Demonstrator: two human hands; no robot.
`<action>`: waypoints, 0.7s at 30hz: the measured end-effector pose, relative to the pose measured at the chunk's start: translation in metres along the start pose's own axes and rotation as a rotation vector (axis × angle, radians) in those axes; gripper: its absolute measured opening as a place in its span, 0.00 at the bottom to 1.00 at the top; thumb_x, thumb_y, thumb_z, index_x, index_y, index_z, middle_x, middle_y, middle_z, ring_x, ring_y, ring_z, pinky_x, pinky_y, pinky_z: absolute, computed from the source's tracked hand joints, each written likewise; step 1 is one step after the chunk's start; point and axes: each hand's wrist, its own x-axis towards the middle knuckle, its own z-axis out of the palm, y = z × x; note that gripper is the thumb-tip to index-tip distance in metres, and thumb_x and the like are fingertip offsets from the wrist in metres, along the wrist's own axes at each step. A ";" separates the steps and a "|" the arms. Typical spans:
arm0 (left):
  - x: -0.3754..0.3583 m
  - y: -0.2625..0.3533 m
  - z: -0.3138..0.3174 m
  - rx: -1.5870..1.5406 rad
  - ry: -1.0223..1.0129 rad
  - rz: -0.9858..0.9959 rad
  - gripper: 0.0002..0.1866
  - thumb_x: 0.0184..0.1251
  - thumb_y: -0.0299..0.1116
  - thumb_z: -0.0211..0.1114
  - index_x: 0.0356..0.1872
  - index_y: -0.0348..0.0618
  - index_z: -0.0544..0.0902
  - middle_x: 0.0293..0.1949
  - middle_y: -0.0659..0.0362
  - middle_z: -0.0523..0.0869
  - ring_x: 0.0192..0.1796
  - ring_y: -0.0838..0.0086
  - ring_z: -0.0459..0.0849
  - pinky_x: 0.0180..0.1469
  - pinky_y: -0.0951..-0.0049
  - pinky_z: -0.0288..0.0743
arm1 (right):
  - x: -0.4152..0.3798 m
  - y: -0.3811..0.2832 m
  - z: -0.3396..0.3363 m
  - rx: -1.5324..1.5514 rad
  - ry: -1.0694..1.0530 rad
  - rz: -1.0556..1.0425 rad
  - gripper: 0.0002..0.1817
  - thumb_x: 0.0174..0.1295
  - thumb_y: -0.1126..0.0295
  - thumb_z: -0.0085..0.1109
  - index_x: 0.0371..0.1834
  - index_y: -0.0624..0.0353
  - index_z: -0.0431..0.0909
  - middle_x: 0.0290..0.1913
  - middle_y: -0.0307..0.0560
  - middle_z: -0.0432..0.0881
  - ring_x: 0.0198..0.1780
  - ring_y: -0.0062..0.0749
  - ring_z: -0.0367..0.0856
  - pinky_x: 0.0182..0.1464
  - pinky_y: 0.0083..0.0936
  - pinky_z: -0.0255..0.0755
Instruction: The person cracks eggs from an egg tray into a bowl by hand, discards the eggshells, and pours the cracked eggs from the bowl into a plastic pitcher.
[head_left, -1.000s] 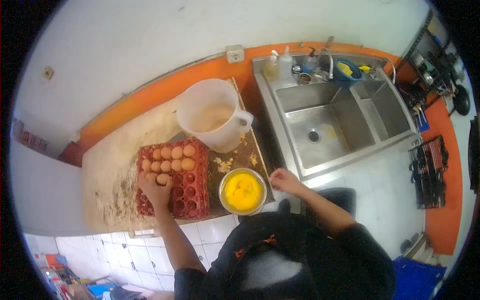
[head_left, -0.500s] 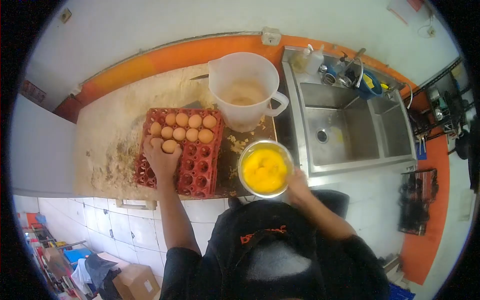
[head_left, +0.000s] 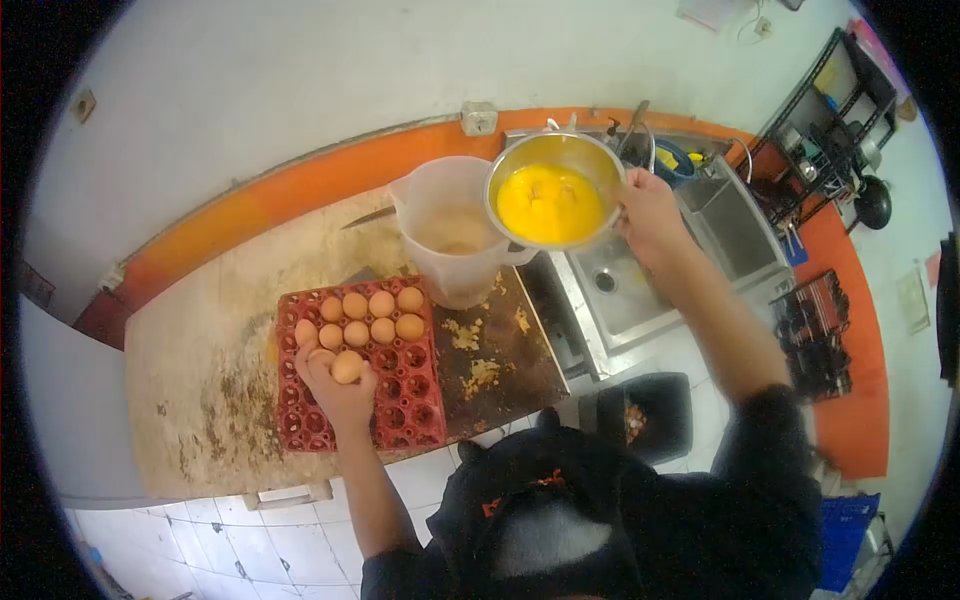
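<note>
Orange lettering (head_left: pixel 525 493) on black clothing (head_left: pixel 650 510) (illegible)

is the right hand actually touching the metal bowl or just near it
Touching. The head view shows the right hand at the right side of the metal bowl, fingers closed on its rim.

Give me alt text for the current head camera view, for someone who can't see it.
A person's right hand lifts a metal bowl of yellow egg yolks beside a plastic jug, while the left hand grips an egg at a red egg tray on a stained worktop.
</note>
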 end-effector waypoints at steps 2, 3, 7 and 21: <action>-0.001 0.004 0.000 -0.004 -0.022 0.052 0.23 0.40 0.27 0.71 0.38 0.41 0.68 0.55 0.43 0.69 0.57 0.46 0.72 0.57 0.49 0.70 | 0.013 -0.015 0.024 -0.191 0.044 -0.109 0.07 0.56 0.77 0.59 0.27 0.55 0.71 0.23 0.33 0.71 0.24 0.19 0.69 0.27 0.21 0.64; -0.001 0.006 0.000 -0.006 -0.034 0.078 0.24 0.39 0.27 0.71 0.38 0.41 0.68 0.54 0.44 0.70 0.56 0.45 0.73 0.56 0.50 0.71 | 0.020 -0.018 0.035 -0.197 0.038 -0.117 0.07 0.56 0.77 0.59 0.27 0.55 0.71 0.23 0.33 0.71 0.24 0.19 0.69 0.27 0.21 0.64; -0.003 0.007 0.002 0.065 -0.095 0.194 0.25 0.37 0.29 0.72 0.37 0.40 0.68 0.54 0.44 0.71 0.52 0.44 0.76 0.48 0.51 0.77 | 0.054 -0.007 0.057 -0.817 0.202 -0.554 0.12 0.52 0.69 0.65 0.23 0.62 0.72 0.24 0.51 0.76 0.27 0.37 0.76 0.31 0.34 0.70; -0.004 0.009 0.001 -0.008 -0.173 0.217 0.24 0.39 0.30 0.72 0.38 0.40 0.69 0.51 0.44 0.72 0.48 0.44 0.77 0.44 0.52 0.77 | 0.032 0.025 0.088 -1.189 0.011 -1.154 0.04 0.54 0.72 0.56 0.27 0.60 0.73 0.30 0.59 0.78 0.36 0.57 0.80 0.37 0.47 0.74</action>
